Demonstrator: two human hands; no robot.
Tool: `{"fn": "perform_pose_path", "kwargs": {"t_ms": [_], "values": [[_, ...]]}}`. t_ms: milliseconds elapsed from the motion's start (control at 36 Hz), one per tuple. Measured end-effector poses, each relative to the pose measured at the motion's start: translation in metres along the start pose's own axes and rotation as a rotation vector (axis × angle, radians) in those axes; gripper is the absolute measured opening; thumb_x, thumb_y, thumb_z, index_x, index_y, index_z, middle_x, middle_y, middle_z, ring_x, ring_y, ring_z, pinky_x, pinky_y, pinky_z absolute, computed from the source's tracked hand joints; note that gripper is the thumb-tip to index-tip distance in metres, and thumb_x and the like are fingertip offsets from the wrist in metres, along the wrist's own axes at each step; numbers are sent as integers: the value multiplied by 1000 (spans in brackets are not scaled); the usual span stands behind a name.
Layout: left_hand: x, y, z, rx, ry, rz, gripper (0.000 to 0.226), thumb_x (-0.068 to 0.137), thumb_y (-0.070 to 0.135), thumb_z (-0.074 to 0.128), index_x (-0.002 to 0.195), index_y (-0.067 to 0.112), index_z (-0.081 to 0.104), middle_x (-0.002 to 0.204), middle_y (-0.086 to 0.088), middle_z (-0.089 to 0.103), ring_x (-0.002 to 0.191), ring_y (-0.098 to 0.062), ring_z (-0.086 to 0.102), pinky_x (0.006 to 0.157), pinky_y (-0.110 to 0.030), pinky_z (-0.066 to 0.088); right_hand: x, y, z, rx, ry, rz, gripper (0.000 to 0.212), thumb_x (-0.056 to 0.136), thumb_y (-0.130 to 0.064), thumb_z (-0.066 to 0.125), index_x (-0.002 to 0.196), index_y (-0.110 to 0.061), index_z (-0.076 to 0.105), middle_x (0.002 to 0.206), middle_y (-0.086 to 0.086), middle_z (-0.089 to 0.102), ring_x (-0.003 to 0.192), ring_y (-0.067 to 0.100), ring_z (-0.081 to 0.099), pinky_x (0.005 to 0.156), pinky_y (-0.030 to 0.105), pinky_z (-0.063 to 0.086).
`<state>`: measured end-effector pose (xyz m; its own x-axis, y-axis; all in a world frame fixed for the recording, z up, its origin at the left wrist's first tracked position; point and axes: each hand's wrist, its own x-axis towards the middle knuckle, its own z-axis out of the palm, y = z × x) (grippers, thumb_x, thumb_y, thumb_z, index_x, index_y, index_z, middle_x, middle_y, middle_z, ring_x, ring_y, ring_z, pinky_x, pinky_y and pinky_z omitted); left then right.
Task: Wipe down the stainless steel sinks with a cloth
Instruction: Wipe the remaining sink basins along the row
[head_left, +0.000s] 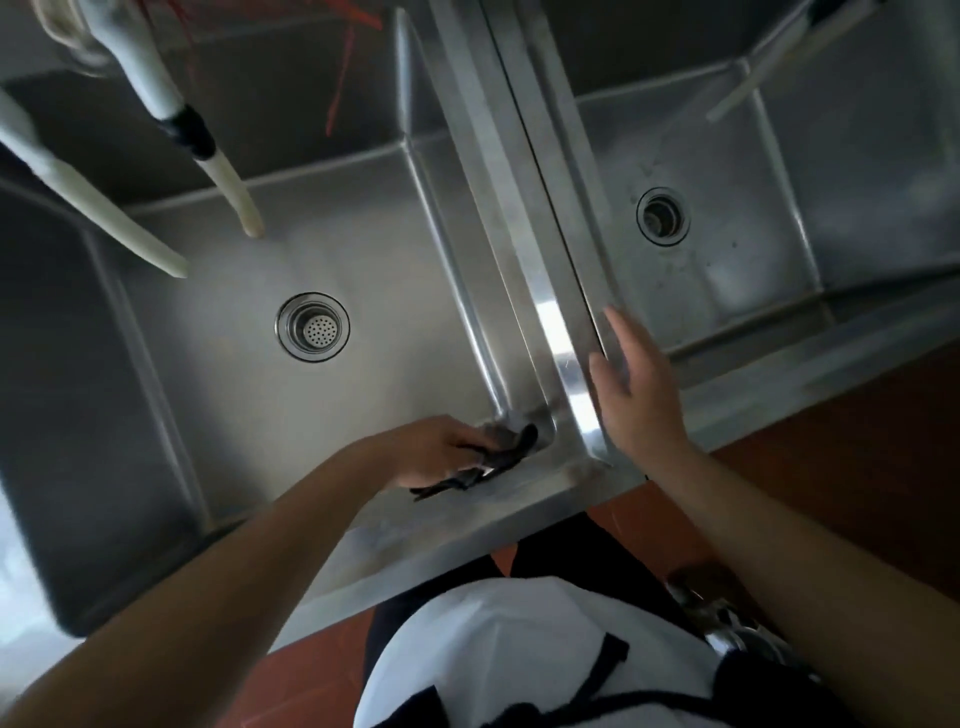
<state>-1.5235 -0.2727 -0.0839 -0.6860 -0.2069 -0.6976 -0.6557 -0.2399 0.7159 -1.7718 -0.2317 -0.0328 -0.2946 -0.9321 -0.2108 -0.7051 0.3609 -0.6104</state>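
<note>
A dark cloth (488, 457) sits bunched in the near right corner of the left sink (395, 291), pressed where the basin's right wall meets its front wall. Part of it trails back over the front rim as a thin dark strip. The left hand (441, 452) grips it, fingers (480, 454) curled around the wad, the forearm reaching in across the front rim from the lower left.

The right hand (636, 384) rests on the steel divider (550, 291) between the 2 basins, its fingers straight and slightly spread, holding nothing, the fingertips at the edge of the right sink (769, 218).

The left sink has a round perforated strainer (312, 327) in its floor, well apart from the cloth. The right sink has an open round drain (663, 215). Above the left sink hang 2 pale hoses: one (228, 176) with a black band ends over the basin, and another (98, 218) slants in from the left edge. Blurred red strands (340, 83) show against the back wall. A thin pale spout (748, 88) angles over the right sink.

Below the front rim lie reddish floor tiles (857, 467) and the person's white top (498, 649) with dark straps.
</note>
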Motion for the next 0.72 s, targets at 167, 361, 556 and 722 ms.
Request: {"fn": "perform_pose_path", "kwargs": {"t_ms": [167,361,556,722], "values": [[-34,23,34,-408,244,47,34,100,7,53,111,32,73,69,22,64,64,5,55,63,-6,42,-34,29,-18,90,-36,163,51,100,-21,54,149,-20,42,155,-2,41,143,10,36,119,43,32],[-5,59,43,-1015,984,-37,31,100,10,48,108,26,73,83,-11,70,69,-26,63,63,-36,49,12,24,-22,181,-128,51,51,102,-27,49,152,-24,38,161,-4,30,148,7,23,122,35,22],[71,107,65,-755,1089,-126,36,98,18,52,127,32,67,99,6,76,85,-14,69,80,-30,55,58,49,-37,-82,-246,-148,55,98,-26,55,150,-18,41,161,14,28,149,31,24,115,55,29],[101,122,103,-273,1093,-120,60,105,32,43,158,26,17,160,23,-1,144,14,-4,108,2,2,79,83,-46,-213,-386,-307,61,97,-37,54,154,-28,32,166,7,13,152,32,15,114,57,26]]}}
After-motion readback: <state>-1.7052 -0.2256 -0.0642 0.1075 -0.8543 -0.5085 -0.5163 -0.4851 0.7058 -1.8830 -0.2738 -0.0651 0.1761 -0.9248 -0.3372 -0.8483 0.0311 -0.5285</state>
